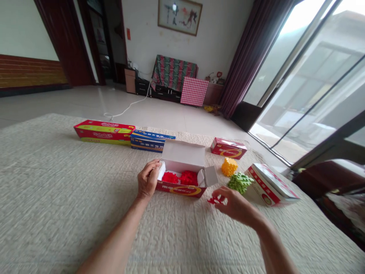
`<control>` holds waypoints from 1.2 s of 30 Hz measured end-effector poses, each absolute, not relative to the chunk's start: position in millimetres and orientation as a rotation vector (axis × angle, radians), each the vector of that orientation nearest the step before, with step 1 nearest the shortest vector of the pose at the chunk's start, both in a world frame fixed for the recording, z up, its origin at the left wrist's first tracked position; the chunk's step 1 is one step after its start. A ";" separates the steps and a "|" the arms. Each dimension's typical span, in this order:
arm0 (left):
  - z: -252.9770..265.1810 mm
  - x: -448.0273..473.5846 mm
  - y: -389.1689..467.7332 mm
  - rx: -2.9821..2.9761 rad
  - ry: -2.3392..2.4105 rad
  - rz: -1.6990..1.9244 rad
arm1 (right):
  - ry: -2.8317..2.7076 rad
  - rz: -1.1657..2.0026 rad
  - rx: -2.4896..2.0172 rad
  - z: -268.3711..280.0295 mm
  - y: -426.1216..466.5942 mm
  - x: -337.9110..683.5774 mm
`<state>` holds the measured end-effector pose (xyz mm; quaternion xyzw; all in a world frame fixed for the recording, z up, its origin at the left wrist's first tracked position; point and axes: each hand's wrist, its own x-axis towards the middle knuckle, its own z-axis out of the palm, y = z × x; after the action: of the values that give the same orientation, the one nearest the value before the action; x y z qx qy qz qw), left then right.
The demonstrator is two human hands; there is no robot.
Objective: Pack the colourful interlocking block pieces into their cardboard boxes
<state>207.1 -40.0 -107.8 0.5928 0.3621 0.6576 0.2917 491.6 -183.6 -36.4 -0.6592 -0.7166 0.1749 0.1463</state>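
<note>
In front of me stands a red cardboard box (179, 189) with its lid raised and a side flap folded out. Several red toothed plastic pieces (188, 177) lie inside it, and something white shows at its right end. My left hand (148, 178) grips the white left end flap (161, 170) of the box. Right of the box, just over the quilted cover, my right hand (230, 203) pinches a red plastic piece (214, 200) between thumb and fingers. Beyond that hand sit a green cluster (239, 182) and a yellow cluster (229, 166) of similar pieces.
A white and red box (270, 186) stands at the right. Farther back are a smaller red box (228, 148), a blue box (149, 140) and a long red and yellow-green box (105, 132). Everything rests on a beige quilted cover (71, 190).
</note>
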 end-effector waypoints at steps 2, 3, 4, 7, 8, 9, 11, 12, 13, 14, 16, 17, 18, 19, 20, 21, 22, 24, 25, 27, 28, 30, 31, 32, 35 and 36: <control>-107.4 207.4 -40.3 1.581 0.964 1.752 | -2.082 0.580 -1.778 -14.4 -188.0 479.6; -107.1 207.6 -40.4 1.581 0.964 1.753 | -2.078 0.587 -1.712 -3.3 -188.2 471.1; -106.9 207.7 -40.4 1.582 0.964 1.752 | -2.085 0.563 -1.639 6.8 -186.8 461.6; -106.4 208.0 -40.4 1.589 0.964 1.756 | -2.120 0.382 -1.522 26.8 -173.1 433.1; -106.4 208.0 -40.3 1.590 0.963 1.758 | -2.135 0.330 -1.512 29.6 -166.0 425.6; -106.4 208.0 -40.3 1.591 0.962 1.761 | -2.148 0.289 -1.510 30.6 -158.2 419.4; -106.3 208.1 -40.3 1.591 0.962 1.765 | -2.162 0.236 -1.520 28.6 -141.3 411.6; -106.3 208.1 -40.4 1.592 0.962 1.765 | -2.163 0.218 -1.536 26.1 -132.8 409.4; -106.1 208.1 -40.6 1.591 0.963 1.764 | -2.166 0.204 -1.557 23.0 -124.7 408.2; -105.9 208.1 -40.8 1.589 0.963 1.763 | -2.172 0.188 -1.583 19.6 -117.3 407.6; -105.3 208.2 -41.3 1.582 0.964 1.762 | -2.195 0.152 -1.635 12.9 -105.7 407.3; -105.0 208.2 -41.5 1.580 0.963 1.760 | -2.211 0.135 -1.650 10.1 -102.0 407.5; -104.7 208.3 -41.6 1.580 0.960 1.759 | -2.227 0.121 -1.656 7.9 -99.8 407.6; -104.5 208.3 -41.6 1.581 0.957 1.759 | -2.239 0.111 -1.658 6.3 -99.0 407.8; -104.4 208.3 -41.7 1.584 0.954 1.759 | -2.246 0.107 -1.660 5.2 -99.2 408.0; -104.3 208.4 -41.7 1.587 0.953 1.761 | -2.251 0.110 -1.661 4.4 -100.0 408.3; -104.2 208.4 -41.7 1.588 0.956 1.762 | -2.253 0.115 -1.662 3.8 -101.2 408.6; -104.1 208.5 -41.9 1.586 0.966 1.761 | -2.255 0.135 -1.666 2.4 -103.3 409.4; -104.0 208.5 -42.0 1.584 0.972 1.759 | -2.255 0.143 -1.668 1.5 -104.0 409.9; -103.8 208.3 -42.3 1.585 0.978 1.753 | -2.256 0.144 -1.673 0.0 -104.9 410.8; -103.6 208.2 -42.3 1.587 0.976 1.749 | -2.253 0.139 -1.674 -0.2 -105.6 411.2; -103.2 207.9 -42.1 1.595 0.965 1.749 | -2.241 0.126 -1.662 0.8 -108.8 412.2; -103.0 207.8 -42.0 1.600 0.956 1.752 | -2.223 0.110 -1.645 1.8 -111.3 413.0; -102.9 207.8 -41.8 1.605 0.947 1.757 | -2.187 0.079 -1.623 2.9 -114.3 414.2; -103.3 208.0 -41.4 1.603 0.944 1.771 | -1.939 -0.120 -1.568 2.6 -123.8 421.0; -103.7 208.0 -41.3 1.596 0.954 1.772 | -1.825 -0.198 -1.565 0.3 -126.4 424.4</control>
<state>208.0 -41.3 -103.7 0.5961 0.3562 0.6617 0.2826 424.4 -126.4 0.3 -0.6061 -0.7067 -0.0765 0.3569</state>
